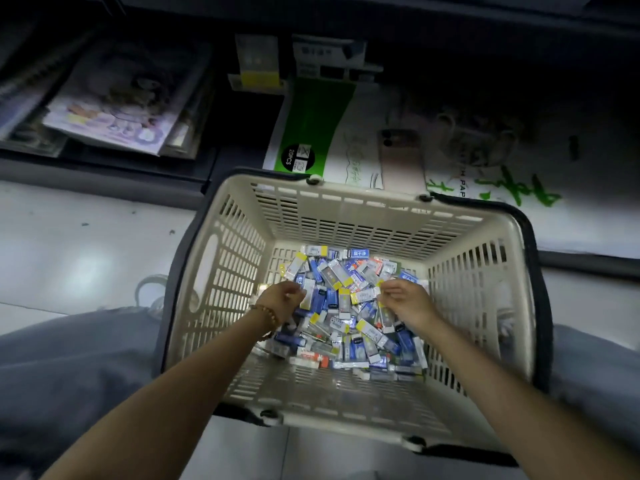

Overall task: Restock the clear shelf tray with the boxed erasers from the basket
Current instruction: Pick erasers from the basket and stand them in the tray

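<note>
A cream slotted basket (346, 209) with dark navy handles (543, 306) holds boxed erasers (346, 306) in blue, white and yellow, a few orange-red, on a pale grey glossy floor (86, 244), near a white paper pack (311, 126) banded bright green.

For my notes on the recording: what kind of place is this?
Probably a stationery shop aisle: a shopping basket holding many boxed erasers, beside low shelves with notebooks and paper packs.
</note>
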Demonstrator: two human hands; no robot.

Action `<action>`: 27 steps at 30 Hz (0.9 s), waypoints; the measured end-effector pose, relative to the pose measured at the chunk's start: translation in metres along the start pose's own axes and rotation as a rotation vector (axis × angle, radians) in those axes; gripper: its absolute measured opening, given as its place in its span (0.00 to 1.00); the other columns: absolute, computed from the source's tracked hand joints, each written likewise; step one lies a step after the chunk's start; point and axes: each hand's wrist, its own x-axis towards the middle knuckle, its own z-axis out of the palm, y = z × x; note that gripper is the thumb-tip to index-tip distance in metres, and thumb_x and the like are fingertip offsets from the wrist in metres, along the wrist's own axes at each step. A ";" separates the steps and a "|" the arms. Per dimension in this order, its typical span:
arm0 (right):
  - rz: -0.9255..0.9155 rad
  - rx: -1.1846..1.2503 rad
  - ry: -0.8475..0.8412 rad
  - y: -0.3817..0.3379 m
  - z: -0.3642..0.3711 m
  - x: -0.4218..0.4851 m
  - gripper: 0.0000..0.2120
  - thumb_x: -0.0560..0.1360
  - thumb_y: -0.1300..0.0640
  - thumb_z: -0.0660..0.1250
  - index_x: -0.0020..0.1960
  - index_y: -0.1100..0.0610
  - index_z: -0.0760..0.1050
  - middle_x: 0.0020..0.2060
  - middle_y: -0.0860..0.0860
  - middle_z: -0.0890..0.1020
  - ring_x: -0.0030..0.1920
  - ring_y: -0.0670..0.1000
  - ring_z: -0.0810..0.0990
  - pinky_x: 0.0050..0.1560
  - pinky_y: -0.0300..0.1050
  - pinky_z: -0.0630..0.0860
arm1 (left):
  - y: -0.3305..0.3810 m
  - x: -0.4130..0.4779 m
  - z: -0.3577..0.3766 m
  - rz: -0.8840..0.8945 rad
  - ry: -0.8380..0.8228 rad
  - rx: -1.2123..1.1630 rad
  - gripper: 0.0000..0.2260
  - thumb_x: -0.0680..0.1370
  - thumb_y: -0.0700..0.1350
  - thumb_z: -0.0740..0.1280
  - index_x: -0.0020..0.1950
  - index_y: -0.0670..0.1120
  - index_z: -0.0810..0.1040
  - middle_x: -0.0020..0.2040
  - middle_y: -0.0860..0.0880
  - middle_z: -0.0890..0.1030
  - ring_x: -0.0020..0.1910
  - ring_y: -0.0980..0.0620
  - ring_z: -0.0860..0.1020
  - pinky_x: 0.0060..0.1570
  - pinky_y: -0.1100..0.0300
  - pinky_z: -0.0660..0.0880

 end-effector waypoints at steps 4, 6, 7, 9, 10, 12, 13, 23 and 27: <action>0.005 -0.002 -0.031 0.013 -0.001 0.006 0.19 0.73 0.62 0.70 0.62 0.62 0.74 0.61 0.57 0.77 0.60 0.55 0.76 0.56 0.41 0.70 | 0.008 0.017 0.018 -0.016 0.024 0.021 0.18 0.78 0.48 0.66 0.64 0.40 0.75 0.54 0.43 0.79 0.55 0.47 0.77 0.57 0.56 0.75; 0.030 0.008 -0.031 0.019 -0.001 0.005 0.20 0.72 0.64 0.70 0.63 0.63 0.73 0.63 0.58 0.76 0.61 0.55 0.75 0.56 0.42 0.73 | 0.011 0.021 0.023 -0.028 -0.024 0.080 0.16 0.76 0.49 0.67 0.59 0.40 0.77 0.49 0.44 0.80 0.53 0.45 0.78 0.55 0.55 0.75; 0.038 0.020 -0.031 0.022 -0.001 0.004 0.21 0.72 0.66 0.70 0.64 0.63 0.72 0.64 0.58 0.75 0.62 0.55 0.75 0.54 0.42 0.76 | 0.010 0.023 0.025 -0.023 -0.037 0.093 0.15 0.75 0.49 0.69 0.57 0.41 0.76 0.47 0.45 0.80 0.51 0.46 0.79 0.54 0.56 0.75; 0.035 0.026 -0.041 0.026 0.001 0.002 0.23 0.72 0.68 0.69 0.66 0.64 0.70 0.66 0.58 0.73 0.58 0.53 0.75 0.42 0.31 0.77 | 0.009 0.025 0.029 -0.011 -0.034 0.064 0.16 0.73 0.47 0.72 0.56 0.42 0.75 0.42 0.49 0.78 0.47 0.50 0.77 0.50 0.61 0.74; 0.027 0.013 -0.048 0.027 0.002 0.001 0.24 0.72 0.68 0.69 0.67 0.64 0.70 0.66 0.57 0.72 0.55 0.51 0.75 0.37 0.28 0.75 | 0.009 0.024 0.031 -0.003 -0.019 0.048 0.16 0.72 0.46 0.73 0.55 0.43 0.74 0.40 0.51 0.76 0.45 0.51 0.75 0.47 0.62 0.73; 0.005 -0.038 -0.046 0.026 0.004 0.001 0.24 0.72 0.66 0.70 0.67 0.62 0.69 0.67 0.56 0.71 0.55 0.51 0.74 0.42 0.31 0.76 | 0.009 0.024 0.032 0.015 -0.008 0.064 0.14 0.71 0.46 0.74 0.51 0.42 0.75 0.38 0.49 0.76 0.43 0.50 0.76 0.46 0.58 0.75; -0.005 -0.065 -0.040 0.026 0.005 0.002 0.24 0.72 0.65 0.71 0.67 0.62 0.69 0.67 0.57 0.70 0.56 0.53 0.74 0.48 0.38 0.77 | 0.009 0.024 0.031 0.019 -0.016 0.083 0.13 0.71 0.46 0.74 0.50 0.42 0.76 0.40 0.47 0.78 0.44 0.48 0.77 0.48 0.55 0.77; -0.047 0.033 0.111 0.041 0.009 -0.006 0.14 0.70 0.58 0.73 0.50 0.63 0.75 0.43 0.57 0.78 0.45 0.58 0.79 0.49 0.51 0.77 | -0.007 0.005 0.011 0.001 -0.100 0.060 0.13 0.73 0.44 0.72 0.45 0.41 0.68 0.44 0.36 0.79 0.42 0.46 0.75 0.49 0.47 0.75; -0.055 -0.040 -0.026 0.049 0.010 -0.013 0.08 0.71 0.57 0.73 0.47 0.60 0.81 0.42 0.58 0.84 0.41 0.53 0.82 0.48 0.49 0.79 | -0.017 -0.003 0.006 -0.030 -0.173 0.075 0.12 0.74 0.38 0.70 0.36 0.43 0.68 0.38 0.45 0.76 0.45 0.49 0.74 0.48 0.57 0.72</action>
